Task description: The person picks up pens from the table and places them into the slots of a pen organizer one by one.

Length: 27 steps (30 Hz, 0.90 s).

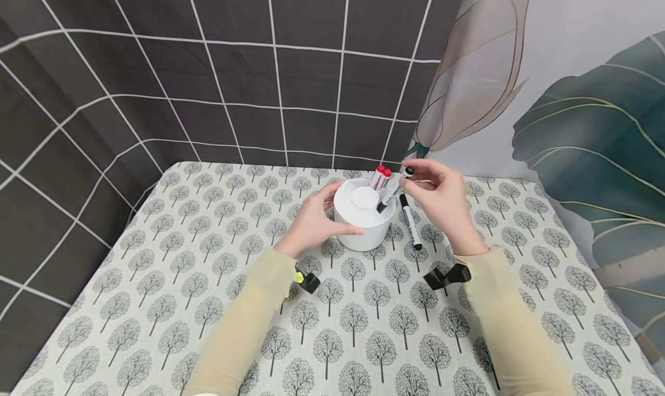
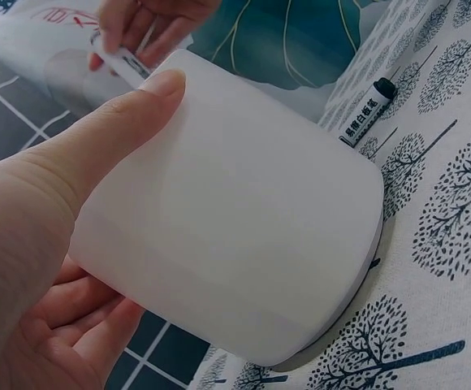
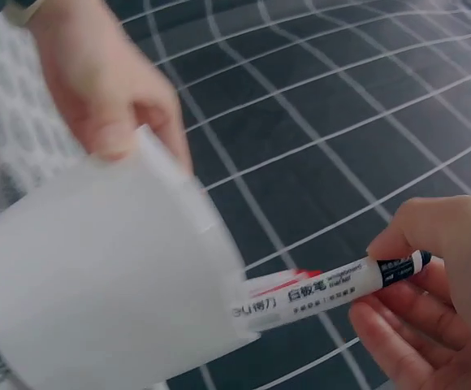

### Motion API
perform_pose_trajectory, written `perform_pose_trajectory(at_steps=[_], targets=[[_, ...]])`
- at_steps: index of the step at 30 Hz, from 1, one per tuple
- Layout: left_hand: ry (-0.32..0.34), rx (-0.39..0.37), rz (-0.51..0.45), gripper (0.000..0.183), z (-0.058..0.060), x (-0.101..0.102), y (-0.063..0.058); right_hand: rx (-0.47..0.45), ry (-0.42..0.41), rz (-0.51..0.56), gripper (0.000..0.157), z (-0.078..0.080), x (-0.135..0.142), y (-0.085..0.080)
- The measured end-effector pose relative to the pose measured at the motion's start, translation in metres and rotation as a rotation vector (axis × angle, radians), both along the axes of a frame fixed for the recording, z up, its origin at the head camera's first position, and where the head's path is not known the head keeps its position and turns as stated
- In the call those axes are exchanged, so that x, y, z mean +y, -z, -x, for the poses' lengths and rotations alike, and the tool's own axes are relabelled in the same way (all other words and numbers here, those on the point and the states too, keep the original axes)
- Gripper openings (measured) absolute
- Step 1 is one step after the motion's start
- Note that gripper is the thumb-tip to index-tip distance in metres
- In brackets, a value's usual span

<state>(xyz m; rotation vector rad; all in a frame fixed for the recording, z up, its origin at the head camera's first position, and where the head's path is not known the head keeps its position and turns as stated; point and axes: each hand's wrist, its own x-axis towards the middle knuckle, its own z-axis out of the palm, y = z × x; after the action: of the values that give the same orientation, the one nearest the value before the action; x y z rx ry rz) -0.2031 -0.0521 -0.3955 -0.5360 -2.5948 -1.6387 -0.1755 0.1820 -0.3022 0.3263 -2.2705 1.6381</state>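
A white round holder [image 1: 362,214] [image 2: 235,236] [image 3: 105,276] stands on the tree-patterned tablecloth [image 1: 218,257]. My left hand [image 1: 314,217] [image 2: 49,236] grips its side, thumb along the near wall. My right hand [image 1: 441,197] [image 3: 438,292] pinches a white marker with a black cap [image 1: 396,189] [image 3: 325,288] by its top end; the marker is tilted, its lower end inside the holder. Two red-capped markers [image 1: 381,175] stand in the holder's far side. Another black-capped marker [image 1: 410,221] [image 2: 367,109] lies on the cloth right of the holder.
A dark grid-patterned backdrop [image 1: 234,78] hangs behind the table, and a leaf-print curtain [image 1: 571,113] is at the right. Black wrist-camera mounts [image 1: 448,276] sit under both sleeves. The cloth in front of the holder is bare.
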Motion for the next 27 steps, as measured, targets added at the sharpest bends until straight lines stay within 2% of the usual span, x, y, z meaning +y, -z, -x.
perform_pose_trajectory(at_steps=[4, 11, 14, 21, 27], targets=[[0.005, 0.001, 0.001, 0.111, 0.000, 0.000, 0.000, -0.007, 0.004, 0.002, 0.034, 0.002, 0.000, 0.008], [0.008, 0.014, -0.001, 0.110, 0.000, 0.000, -0.001, -0.033, 0.050, 0.016, 0.033, -0.005, 0.007, 0.002], [0.007, 0.008, -0.005, 0.110, 0.000, 0.000, -0.001, -0.037, 0.084, 0.012, 0.033, -0.004, 0.014, 0.002], [0.004, 0.009, -0.006, 0.112, 0.001, -0.001, 0.000, -0.031, 0.130, 0.007, 0.037, 0.005, 0.040, 0.015], [0.007, 0.011, -0.004, 0.111, 0.001, 0.000, 0.001, -0.045, 0.148, -0.039, 0.038, 0.000, 0.054, 0.019]])
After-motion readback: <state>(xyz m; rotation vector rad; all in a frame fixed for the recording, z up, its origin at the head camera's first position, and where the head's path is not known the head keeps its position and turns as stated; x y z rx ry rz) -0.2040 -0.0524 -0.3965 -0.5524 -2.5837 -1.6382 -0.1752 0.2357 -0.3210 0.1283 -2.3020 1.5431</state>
